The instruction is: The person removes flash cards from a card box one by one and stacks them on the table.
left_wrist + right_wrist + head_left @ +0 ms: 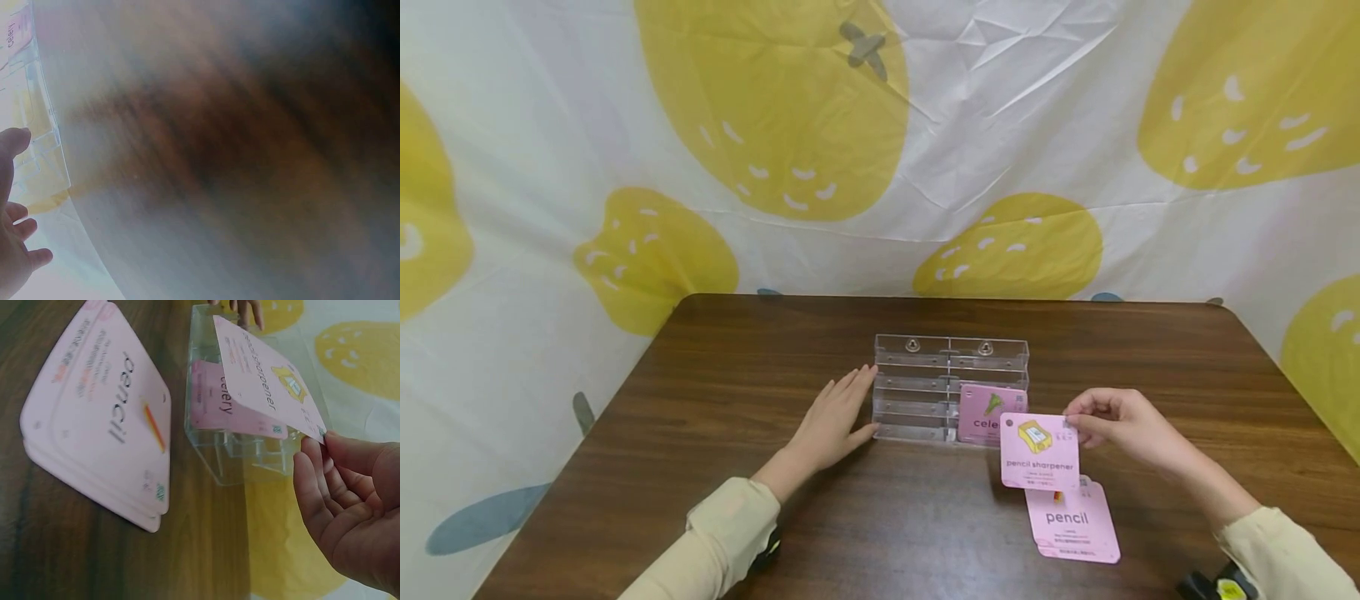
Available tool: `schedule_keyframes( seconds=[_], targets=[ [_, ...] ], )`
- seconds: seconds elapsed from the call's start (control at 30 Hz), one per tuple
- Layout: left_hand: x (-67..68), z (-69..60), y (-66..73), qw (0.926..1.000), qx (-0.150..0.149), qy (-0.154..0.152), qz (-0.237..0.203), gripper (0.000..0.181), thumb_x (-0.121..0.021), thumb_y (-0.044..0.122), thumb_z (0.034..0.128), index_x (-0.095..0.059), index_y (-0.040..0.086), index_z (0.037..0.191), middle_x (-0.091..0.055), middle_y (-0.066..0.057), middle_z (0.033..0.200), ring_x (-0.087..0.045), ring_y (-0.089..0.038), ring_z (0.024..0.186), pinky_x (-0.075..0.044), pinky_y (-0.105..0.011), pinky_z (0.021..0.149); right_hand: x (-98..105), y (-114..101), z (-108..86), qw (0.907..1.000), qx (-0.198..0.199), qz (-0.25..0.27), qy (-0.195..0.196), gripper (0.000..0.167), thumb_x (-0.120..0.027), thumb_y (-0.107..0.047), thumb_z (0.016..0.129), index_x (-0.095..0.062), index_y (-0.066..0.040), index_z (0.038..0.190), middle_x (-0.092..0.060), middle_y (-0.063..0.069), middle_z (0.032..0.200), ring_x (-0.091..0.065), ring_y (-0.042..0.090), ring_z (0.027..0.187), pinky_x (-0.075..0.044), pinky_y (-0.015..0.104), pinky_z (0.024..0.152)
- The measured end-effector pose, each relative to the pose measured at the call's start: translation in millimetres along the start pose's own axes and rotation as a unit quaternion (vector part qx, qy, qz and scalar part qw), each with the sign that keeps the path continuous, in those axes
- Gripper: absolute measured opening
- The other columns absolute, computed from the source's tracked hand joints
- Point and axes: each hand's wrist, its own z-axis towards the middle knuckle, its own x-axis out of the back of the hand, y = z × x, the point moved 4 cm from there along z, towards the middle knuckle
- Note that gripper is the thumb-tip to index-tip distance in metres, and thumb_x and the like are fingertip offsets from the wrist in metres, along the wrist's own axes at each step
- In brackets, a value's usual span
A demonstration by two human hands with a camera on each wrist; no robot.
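My right hand point(1123, 421) pinches a pink pencil sharpener flash card point(1039, 467) by its upper right corner, holding it up over the table. The card partly covers a celery card point(981, 404) that stands in the lower right pocket of a clear plastic rack point(912, 383). My left hand point(831, 425) lies with its fingers straight against the rack's left side. In the left wrist view that hand point(15, 250) and the rack point(44, 137) show only at the left edge. A pencil card point(1067, 521) lies on top of another pink card, near the right hand.
The brown wooden table point(737, 358) carries the rack near its middle. Behind it hangs a white cloth point(955, 167) with yellow fruit shapes. The rack's other visible pockets hold no cards.
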Motion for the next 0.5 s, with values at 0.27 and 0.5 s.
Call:
schedule_keyframes(
  seconds=[0.27, 0.5],
  targets=[
    [0.5, -0.5, 0.6, 1.0000, -0.001, 0.001, 0.003, 0.079, -0.063, 0.033, 0.0839, -0.020, 0.006, 0.144, -0.034, -0.015, 0.143, -0.032, -0.028, 0.130, -0.029, -0.051, 0.103, 0.4, 16.2, -8.9, 0.9982, -0.043, 0.030, -0.028, 0.024, -0.055, -0.009, 0.090, -0.056, 0.015, 0.098, -0.060, 0.007, 0.080, -0.059, 0.012, 0.068, -0.054, 0.033, 0.061],
    [0.7, -0.2, 0.9, 1.0000, -0.002, 0.000, 0.002, 0.078, -0.063, 0.032, 0.0842, -0.020, 0.005, 0.144, -0.033, -0.015, 0.143, -0.032, -0.028, 0.130, -0.028, -0.051, 0.103, 0.4, 23.6, -14.1, 0.9960, -0.064, 0.037, -0.050, 0.026, -0.056, -0.010, 0.089, -0.055, 0.015, 0.097, -0.060, 0.007, 0.080, -0.059, 0.011, 0.067, -0.054, 0.032, 0.060]
  ],
)
